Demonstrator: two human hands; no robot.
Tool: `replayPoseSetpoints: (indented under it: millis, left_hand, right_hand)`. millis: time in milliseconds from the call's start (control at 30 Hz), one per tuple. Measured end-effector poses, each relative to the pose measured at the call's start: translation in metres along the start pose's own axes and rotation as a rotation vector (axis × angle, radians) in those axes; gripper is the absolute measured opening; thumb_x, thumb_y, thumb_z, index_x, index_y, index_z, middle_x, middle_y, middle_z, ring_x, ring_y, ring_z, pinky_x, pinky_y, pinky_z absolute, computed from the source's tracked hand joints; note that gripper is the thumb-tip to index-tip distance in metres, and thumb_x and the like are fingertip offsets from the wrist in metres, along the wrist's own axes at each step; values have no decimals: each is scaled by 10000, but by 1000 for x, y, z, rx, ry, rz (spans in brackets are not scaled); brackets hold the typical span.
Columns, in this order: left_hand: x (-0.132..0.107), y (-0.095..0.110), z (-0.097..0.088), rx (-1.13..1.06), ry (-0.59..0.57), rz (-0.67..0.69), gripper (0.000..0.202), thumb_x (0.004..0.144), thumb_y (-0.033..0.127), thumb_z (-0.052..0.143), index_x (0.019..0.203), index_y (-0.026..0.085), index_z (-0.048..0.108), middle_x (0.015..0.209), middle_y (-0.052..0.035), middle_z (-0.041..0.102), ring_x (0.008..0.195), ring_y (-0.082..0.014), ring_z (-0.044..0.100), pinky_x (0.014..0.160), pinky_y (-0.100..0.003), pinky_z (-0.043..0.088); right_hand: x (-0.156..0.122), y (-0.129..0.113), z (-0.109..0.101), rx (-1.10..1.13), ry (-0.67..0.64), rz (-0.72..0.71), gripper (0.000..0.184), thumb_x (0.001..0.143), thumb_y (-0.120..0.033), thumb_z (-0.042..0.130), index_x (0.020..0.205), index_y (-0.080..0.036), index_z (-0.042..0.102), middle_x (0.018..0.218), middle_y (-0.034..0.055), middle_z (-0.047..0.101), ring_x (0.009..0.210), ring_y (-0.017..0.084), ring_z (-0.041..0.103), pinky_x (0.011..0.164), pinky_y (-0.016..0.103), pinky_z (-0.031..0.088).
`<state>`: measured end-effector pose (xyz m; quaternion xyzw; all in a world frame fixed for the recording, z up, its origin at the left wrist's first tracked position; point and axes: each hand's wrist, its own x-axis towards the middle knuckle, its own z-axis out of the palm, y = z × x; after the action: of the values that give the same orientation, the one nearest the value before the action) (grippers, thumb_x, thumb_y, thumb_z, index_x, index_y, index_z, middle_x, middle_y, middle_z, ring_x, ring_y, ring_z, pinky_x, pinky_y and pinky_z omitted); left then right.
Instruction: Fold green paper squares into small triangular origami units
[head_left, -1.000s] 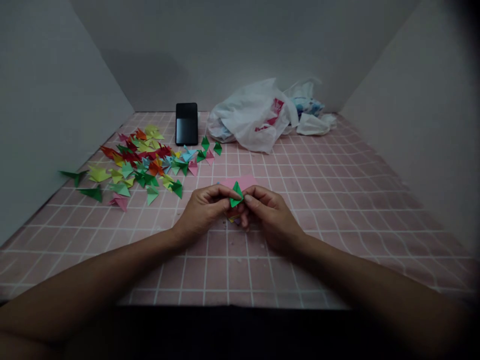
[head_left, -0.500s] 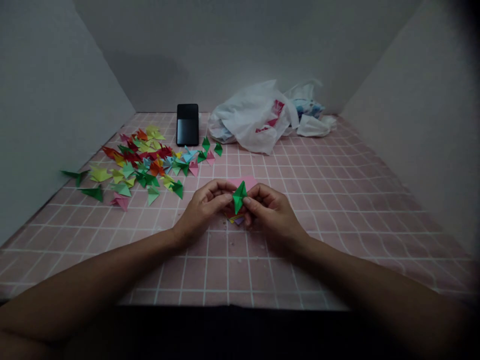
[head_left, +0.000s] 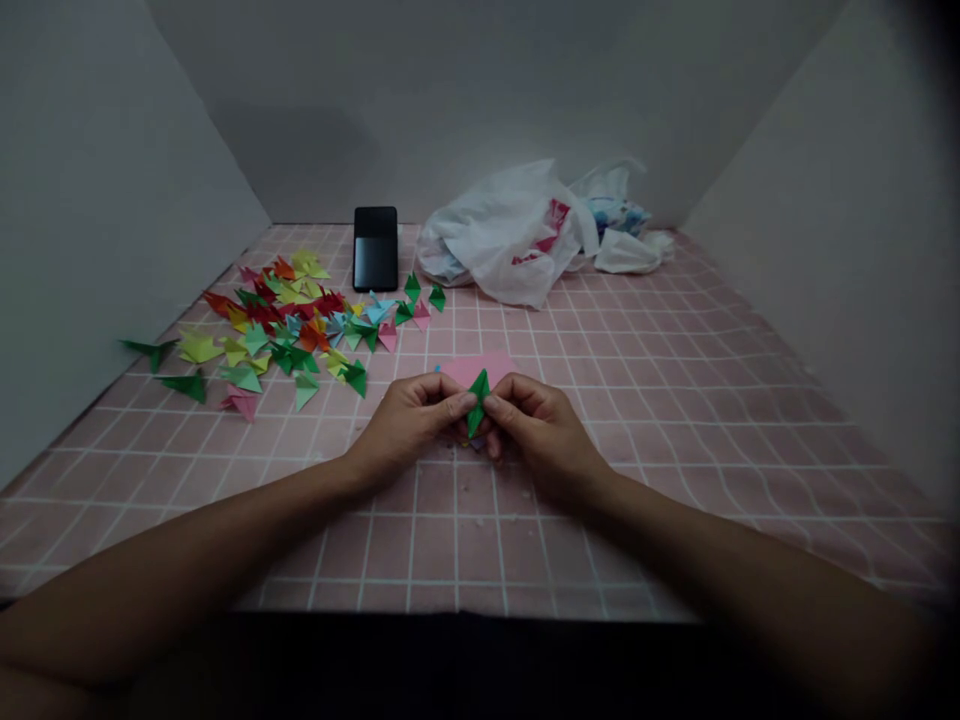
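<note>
Centrally, above the worktop [head_left: 480, 560] and toward its near edge, the green folded paper [head_left: 478, 402] sat between the left hand [head_left: 409, 418] and right hand [head_left: 553, 430], fingers of both pinching opposite sides. Its long axis ran near-to-far, far tip leaning slightly toward the right edge; neither hand was nearer.

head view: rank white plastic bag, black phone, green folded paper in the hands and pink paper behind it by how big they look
1. white plastic bag
2. black phone
3. green folded paper

Unranked: pink paper, partly hidden, full size unsure.
</note>
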<state>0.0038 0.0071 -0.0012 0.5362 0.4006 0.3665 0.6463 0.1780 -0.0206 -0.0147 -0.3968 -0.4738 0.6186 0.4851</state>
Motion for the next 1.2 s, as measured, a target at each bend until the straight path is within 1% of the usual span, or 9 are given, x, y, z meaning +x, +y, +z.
replayPoseSetpoints:
  millis: [67,133,267,367,567,700,867,1000,1200]
  left_hand:
    - [0,1,0,19,6,-2,291,780,392,800,711,145,663,645,-9,667,602,-115,609,618,-248,483]
    - [0,1,0,33,10,-3,301,774,397,803,693,148,655,635,-5,662,593,-111,599,608,-242,472]
    - [0,2,0,33,11,-9,309,774,397,800,683,151,638,611,4,642,574,-105,573,592,-238,448]
    - [1,2,0,-6,-18,-42,308,772,413,798,719,148,649,627,0,648,587,-111,581,603,-242,444]
    - [2,3,-2,-70,-70,-56,309,755,399,813,707,147,641,595,19,636,538,-89,546,577,-227,414]
    - [2,2,-3,-57,-77,-58,299,775,388,799,713,150,628,596,24,632,537,-90,557,580,-227,415]
    - [2,1,-3,-32,-80,-46,289,781,381,790,731,149,626,643,17,645,560,-87,554,587,-229,423]
    - [2,1,-3,-33,-94,-39,280,779,378,787,744,151,626,657,20,634,560,-84,537,570,-228,412]
    - [2,0,-4,-27,-105,-44,274,785,379,776,769,150,626,671,23,637,562,-78,533,581,-228,402]
  right_hand:
    - [0,0,0,-27,22,-16,307,883,-385,741,710,-196,573,541,-39,618,449,88,518,472,232,402]
    - [0,0,0,-33,19,-13,315,872,-387,758,707,-195,571,551,-38,625,455,88,524,475,231,400]
    - [1,0,-1,15,-38,-3,304,916,-413,704,745,-186,594,623,-17,667,479,90,558,489,229,428]
    - [2,-1,-2,60,-70,-16,294,941,-418,670,773,-186,602,622,-20,674,480,91,570,500,225,448]
    - [4,2,-4,107,-79,-5,289,914,-415,710,779,-188,593,602,-23,686,461,92,572,475,211,432]
    - [3,1,-4,81,-71,-11,299,892,-421,735,768,-188,595,601,-24,682,453,90,568,464,210,434]
    - [2,0,-3,14,-39,-7,286,905,-401,722,765,-183,602,624,-16,689,459,81,561,466,206,416]
    - [2,-1,-3,7,-35,11,284,901,-397,723,762,-181,603,657,-5,703,461,77,558,467,210,412]
    - [1,-2,-2,-9,-35,12,272,900,-381,718,755,-183,601,645,-1,703,466,78,542,475,218,398]
